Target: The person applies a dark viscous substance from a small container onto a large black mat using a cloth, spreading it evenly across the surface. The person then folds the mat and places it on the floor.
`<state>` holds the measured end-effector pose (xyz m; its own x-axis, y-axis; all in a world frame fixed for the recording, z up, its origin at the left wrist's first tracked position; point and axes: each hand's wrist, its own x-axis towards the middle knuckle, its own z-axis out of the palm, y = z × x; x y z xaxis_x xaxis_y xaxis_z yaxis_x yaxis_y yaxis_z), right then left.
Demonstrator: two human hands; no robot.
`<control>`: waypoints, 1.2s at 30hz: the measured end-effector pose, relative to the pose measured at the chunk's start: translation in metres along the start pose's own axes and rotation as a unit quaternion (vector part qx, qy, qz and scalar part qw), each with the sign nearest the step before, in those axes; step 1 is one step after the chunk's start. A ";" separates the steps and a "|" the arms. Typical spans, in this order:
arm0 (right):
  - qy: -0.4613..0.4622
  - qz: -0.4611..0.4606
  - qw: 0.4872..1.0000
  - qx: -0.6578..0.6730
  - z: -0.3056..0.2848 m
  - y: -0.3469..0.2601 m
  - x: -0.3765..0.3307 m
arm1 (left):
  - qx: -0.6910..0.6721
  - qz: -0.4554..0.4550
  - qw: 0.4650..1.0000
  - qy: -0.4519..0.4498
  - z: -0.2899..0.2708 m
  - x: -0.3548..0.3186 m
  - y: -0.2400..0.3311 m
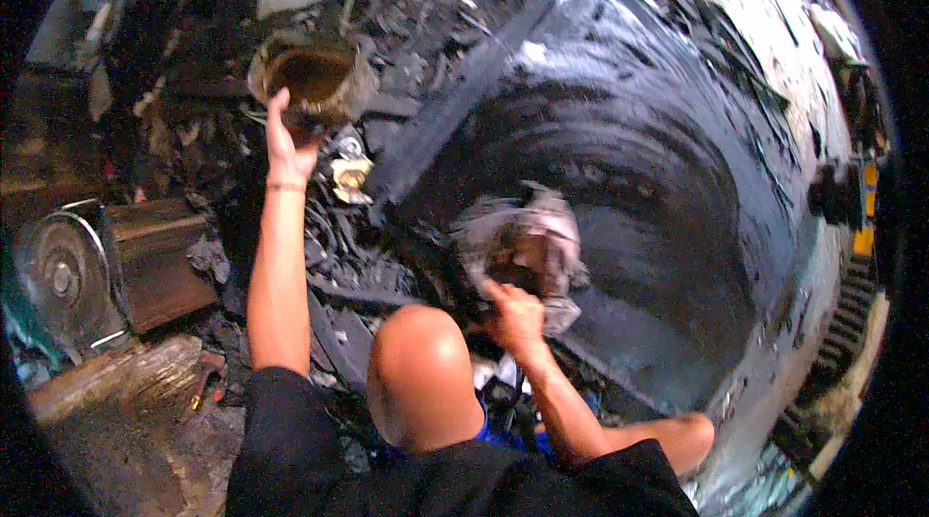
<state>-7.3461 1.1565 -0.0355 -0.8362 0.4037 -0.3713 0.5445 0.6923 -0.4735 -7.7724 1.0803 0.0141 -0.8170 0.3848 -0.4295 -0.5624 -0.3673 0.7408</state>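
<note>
Closest to me, just above the dark cloth over my lap, my bare knee [418,377] is sticking up between my two forearms. Just right of it my right hand [513,316] is closing its fingers on a crumpled, dirty rag [527,246], and I am pressing that rag against the wet black inside of a big round drum [677,227] that is lying open in front of me. The rag looks blurred. My left hand [287,147] is reaching up and away from me, its fingers curling around the lower rim of a small round can [312,76], which is holding something dark and brownish. The can is sitting well left of the rag, among black scraps and litter on the floor [368,256]. A long dark strip [474,81] is running along the drum's edge between the can and the rag. Farther left, a wooden box [155,260] and a round metal wheel [58,275] are standing side by side near a pale log [116,377].
</note>
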 end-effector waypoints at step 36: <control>0.168 0.104 0.962 0.191 -0.026 0.021 0.011 | 0.322 0.183 0.929 -0.019 0.028 -0.098 -0.083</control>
<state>-7.3454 1.1904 -0.0285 -0.6454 0.7244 -0.2421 0.6338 0.3310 -0.6991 -7.6415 1.0971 0.0092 -0.9267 0.3675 -0.0780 -0.0444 0.0991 0.9941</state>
